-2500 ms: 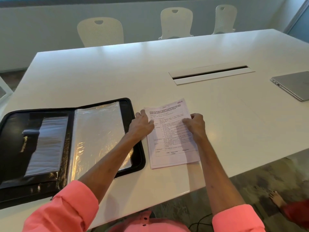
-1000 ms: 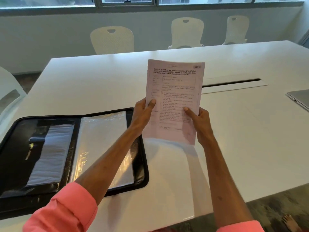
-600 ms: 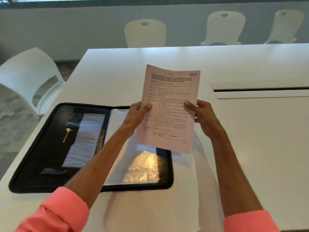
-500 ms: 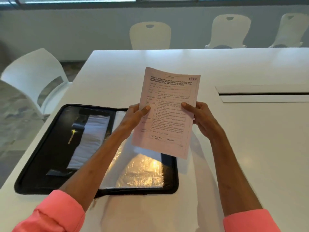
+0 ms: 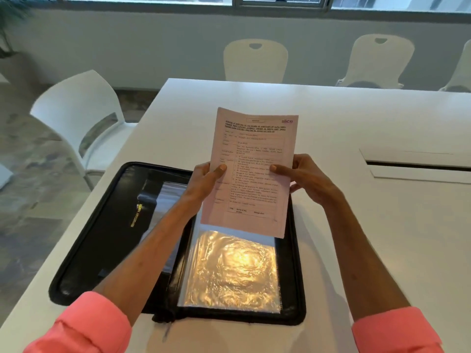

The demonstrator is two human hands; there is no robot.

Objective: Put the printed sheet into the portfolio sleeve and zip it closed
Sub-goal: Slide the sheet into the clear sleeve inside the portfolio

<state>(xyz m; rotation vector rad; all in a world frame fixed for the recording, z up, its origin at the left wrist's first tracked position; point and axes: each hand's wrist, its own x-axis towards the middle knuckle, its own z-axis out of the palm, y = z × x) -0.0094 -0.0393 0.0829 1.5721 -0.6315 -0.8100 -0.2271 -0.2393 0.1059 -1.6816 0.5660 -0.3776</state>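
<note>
The printed sheet (image 5: 252,154) is held upright in the air above the open portfolio. My left hand (image 5: 205,180) pinches its left edge and my right hand (image 5: 304,178) pinches its right edge, thumbs on the printed side. The black zip portfolio (image 5: 107,240) lies open and flat on the white table. Its right half holds clear plastic sleeves (image 5: 232,271) that glare gold under the light. The sheet's lower edge hangs just over the top of the sleeves, hiding that part.
The white table (image 5: 382,225) has a cable slot (image 5: 418,166) at the right. A white chair (image 5: 79,121) stands at the table's left end, and more chairs (image 5: 255,61) line the far side. The portfolio sits near the table's front left corner.
The sheet was lifted off the table by both hands and carried left, so it now hangs over the portfolio's sleeve half. The view has swung left with it.
</note>
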